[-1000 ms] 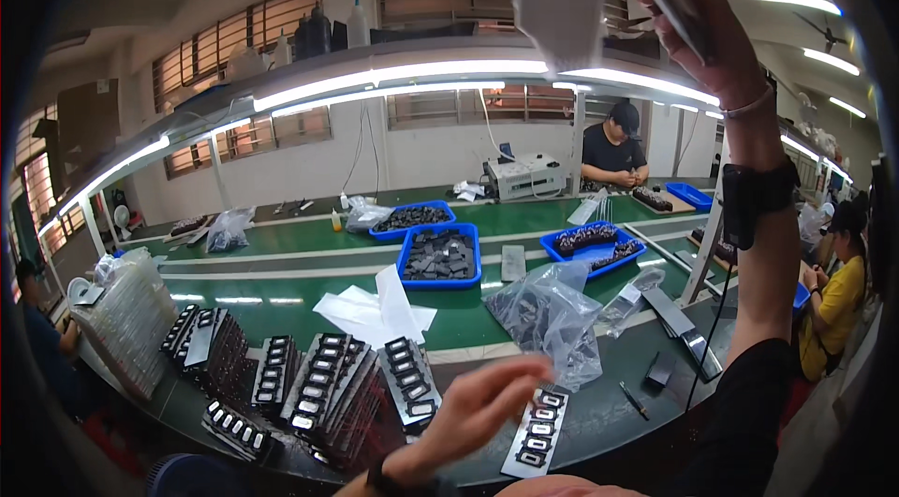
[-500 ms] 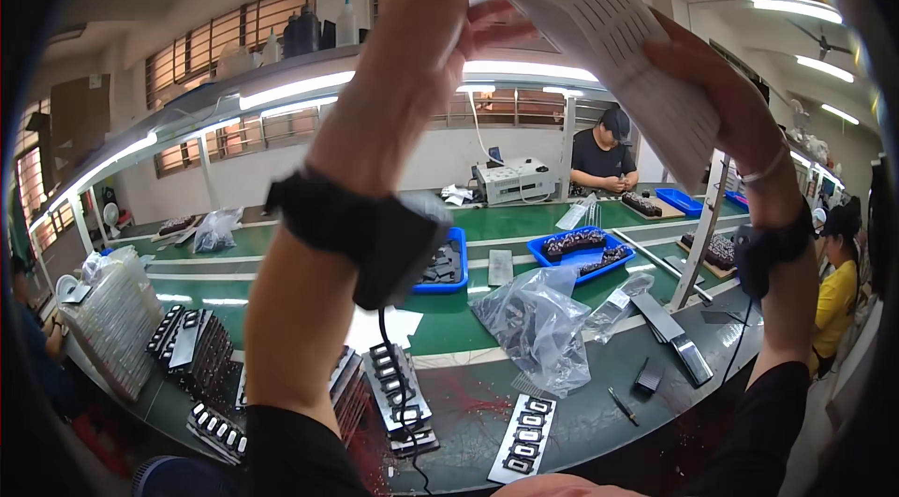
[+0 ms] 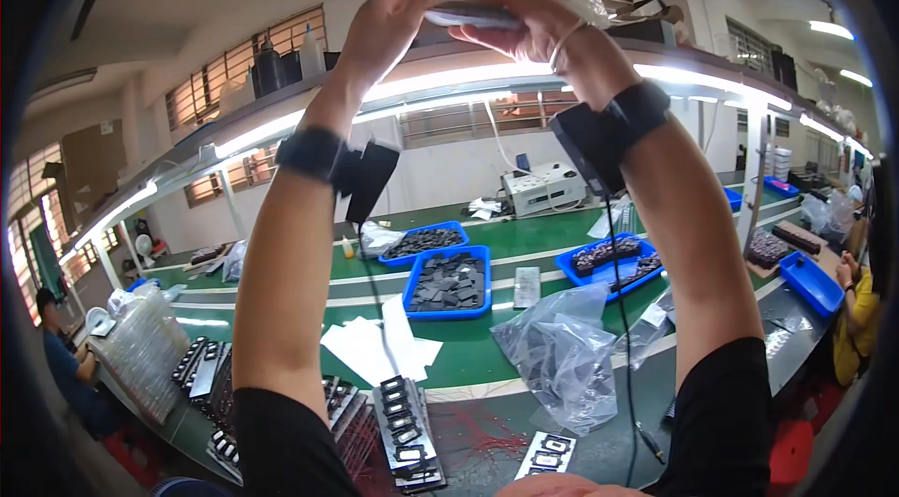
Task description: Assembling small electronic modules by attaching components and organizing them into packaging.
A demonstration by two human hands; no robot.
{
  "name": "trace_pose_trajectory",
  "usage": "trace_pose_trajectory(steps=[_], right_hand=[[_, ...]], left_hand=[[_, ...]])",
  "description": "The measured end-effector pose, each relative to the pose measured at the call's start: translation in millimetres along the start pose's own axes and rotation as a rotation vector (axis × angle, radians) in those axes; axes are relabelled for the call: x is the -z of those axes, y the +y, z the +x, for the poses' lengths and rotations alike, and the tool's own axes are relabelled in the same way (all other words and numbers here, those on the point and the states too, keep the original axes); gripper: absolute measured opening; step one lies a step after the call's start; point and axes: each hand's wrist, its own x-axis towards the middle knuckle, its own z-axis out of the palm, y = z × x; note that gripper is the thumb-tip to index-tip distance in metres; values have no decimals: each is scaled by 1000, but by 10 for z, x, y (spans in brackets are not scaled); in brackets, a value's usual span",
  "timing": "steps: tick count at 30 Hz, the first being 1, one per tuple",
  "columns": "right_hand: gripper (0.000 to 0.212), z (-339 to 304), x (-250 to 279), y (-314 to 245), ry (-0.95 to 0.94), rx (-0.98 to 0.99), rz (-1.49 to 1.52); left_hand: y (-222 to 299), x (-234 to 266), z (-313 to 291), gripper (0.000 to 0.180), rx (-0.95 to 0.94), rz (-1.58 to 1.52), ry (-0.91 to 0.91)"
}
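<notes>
Both my arms are raised to the level of the overhead shelf (image 3: 272,109). Between my hands is a thin, flat greyish piece (image 3: 454,15), seen almost edge-on. My right hand (image 3: 536,24) grips its right end, with fingers beneath it. At the left end, my left hand (image 3: 386,29) is closed against it, the fingertips slightly blurred. Black strapped devices (image 3: 314,155) with cables sit on my wrists. On the bench below are a strip of small framed black-and-white parts (image 3: 405,431) and a shorter white card with similar parts (image 3: 548,455).
Blue trays (image 3: 408,296) of dark pieces stand on the green bench (image 3: 468,357). A crumpled clear bag (image 3: 562,347), white papers (image 3: 379,343) and a boxy white machine (image 3: 543,188) are there too. Bottles (image 3: 312,52) stand on the shelf. People sit at both sides.
My view has tilted up. The flat piece, earlier showing its white face with dark dashes at upper right, is now level between my hands over the shelf. My right arm has swung inward.
</notes>
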Motion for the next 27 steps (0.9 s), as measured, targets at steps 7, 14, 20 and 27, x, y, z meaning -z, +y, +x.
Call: trace_pose_trajectory(steps=[7,14,20,27], right_hand=[[51,-718,-245,-152,-97,181,-139],[58,-451,68,-222,-54,185,-432],[56,-1047,341,-39,130,182,-512],[60,-2198,-94,217,-71,-64,-806]], left_hand=[[127,-73,-313,48,-702,301,-1],[-80,-254,-16,41,-579,607,-65],[-386,-197,34,39,-284,595,-338],[-1113,242,789,54,-123,-137,-331]])
